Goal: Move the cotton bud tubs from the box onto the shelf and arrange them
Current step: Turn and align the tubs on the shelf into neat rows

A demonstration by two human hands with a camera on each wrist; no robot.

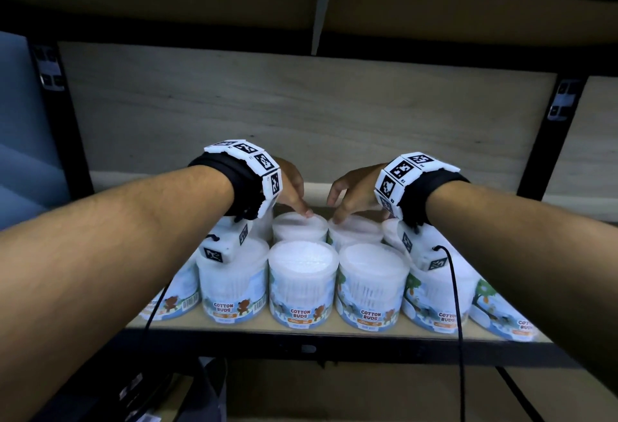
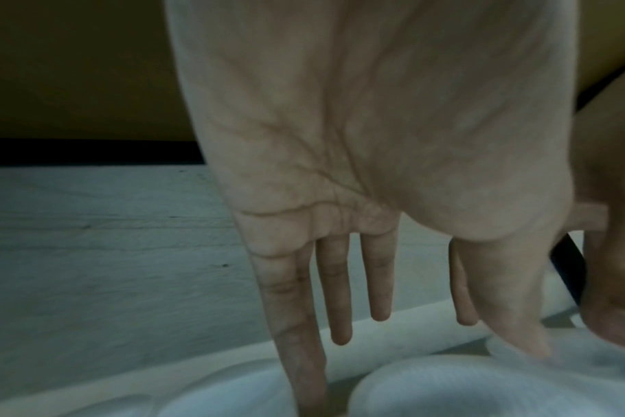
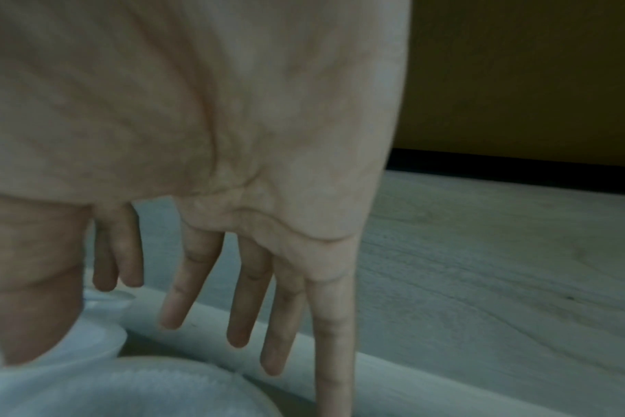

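Several white cotton bud tubs stand in two rows on the wooden shelf; the front row shows "COTTON BUDS" labels. Both hands reach over the front row to the back row. My left hand lays its thumb on the lid of a back tub. In the left wrist view its fingers hang straight behind that tub's lid. My right hand touches the neighbouring back tub with its thumb. Its fingers point straight down past the lid. Neither hand grips anything. The box is out of view.
A pale wooden back panel closes the shelf behind the tubs. Black metal posts stand at both sides and a black rail runs along the front. Another board sits overhead. Dark objects lie below the shelf.
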